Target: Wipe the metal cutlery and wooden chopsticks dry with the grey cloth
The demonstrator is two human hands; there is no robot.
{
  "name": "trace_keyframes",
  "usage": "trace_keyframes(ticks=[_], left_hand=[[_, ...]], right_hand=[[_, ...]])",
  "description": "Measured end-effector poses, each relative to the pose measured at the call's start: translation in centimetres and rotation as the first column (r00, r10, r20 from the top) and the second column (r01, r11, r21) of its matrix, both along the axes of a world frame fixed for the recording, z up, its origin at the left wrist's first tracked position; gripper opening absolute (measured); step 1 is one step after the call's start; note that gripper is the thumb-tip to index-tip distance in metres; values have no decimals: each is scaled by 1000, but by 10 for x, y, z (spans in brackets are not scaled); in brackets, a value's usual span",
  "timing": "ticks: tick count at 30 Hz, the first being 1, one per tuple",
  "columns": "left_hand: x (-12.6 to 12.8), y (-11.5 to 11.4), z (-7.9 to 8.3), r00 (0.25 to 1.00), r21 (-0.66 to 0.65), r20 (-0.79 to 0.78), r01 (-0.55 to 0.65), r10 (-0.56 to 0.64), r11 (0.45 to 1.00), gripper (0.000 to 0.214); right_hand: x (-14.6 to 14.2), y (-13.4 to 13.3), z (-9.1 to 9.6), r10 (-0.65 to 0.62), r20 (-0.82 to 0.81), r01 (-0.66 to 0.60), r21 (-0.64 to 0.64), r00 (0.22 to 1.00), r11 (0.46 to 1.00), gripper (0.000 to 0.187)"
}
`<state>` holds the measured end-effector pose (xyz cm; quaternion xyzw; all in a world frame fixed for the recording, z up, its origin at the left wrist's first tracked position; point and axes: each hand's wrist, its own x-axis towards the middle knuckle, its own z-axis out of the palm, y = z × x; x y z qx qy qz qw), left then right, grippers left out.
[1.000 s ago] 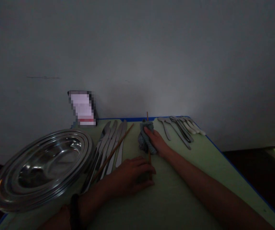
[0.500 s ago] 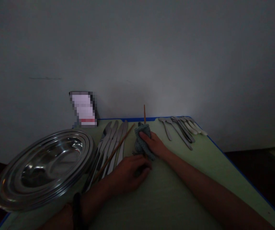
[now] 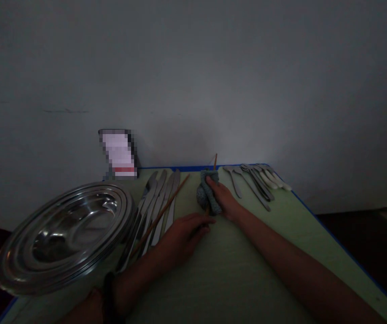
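My right hand (image 3: 223, 196) is closed around a grey-blue cloth (image 3: 208, 189), thumb on top. The cloth is wrapped about a thin wooden chopstick (image 3: 215, 161), whose far tip sticks out above it. Just below the cloth, the fingers of my left hand (image 3: 188, 234) pinch the near end of this chopstick. Another chopstick (image 3: 166, 204) lies slantwise across several metal table knives (image 3: 153, 202) to the left of my hands. Right of them, spoons and forks (image 3: 256, 182) lie in a group, some with white handles.
Stacked steel divided plates (image 3: 78, 265) stand at the left of the pale green, blue-edged table (image 3: 247, 270). A phone (image 3: 118, 153) with a blurred screen leans against the grey wall (image 3: 193, 81) behind the table.
The cloth, the chopstick and my right hand have shifted a little to the right, and the chopstick leans more that way. My left fingers have closed on its near end.
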<state>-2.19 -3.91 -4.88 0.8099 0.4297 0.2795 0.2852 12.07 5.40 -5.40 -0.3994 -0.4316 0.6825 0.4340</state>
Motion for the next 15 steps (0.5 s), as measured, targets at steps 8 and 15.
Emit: trace_keyframes(ticks=[8, 15], left_hand=[[-2, -4, 3, 976, 63, -104, 198, -191, 978, 21], [-1, -7, 13, 929, 61, -151, 349, -337, 935, 21]], right_hand=[[-3, -11, 4, 64, 280, -117, 177, 958, 977, 40], [-6, -10, 6, 43, 330, -105, 174, 943, 979, 38]])
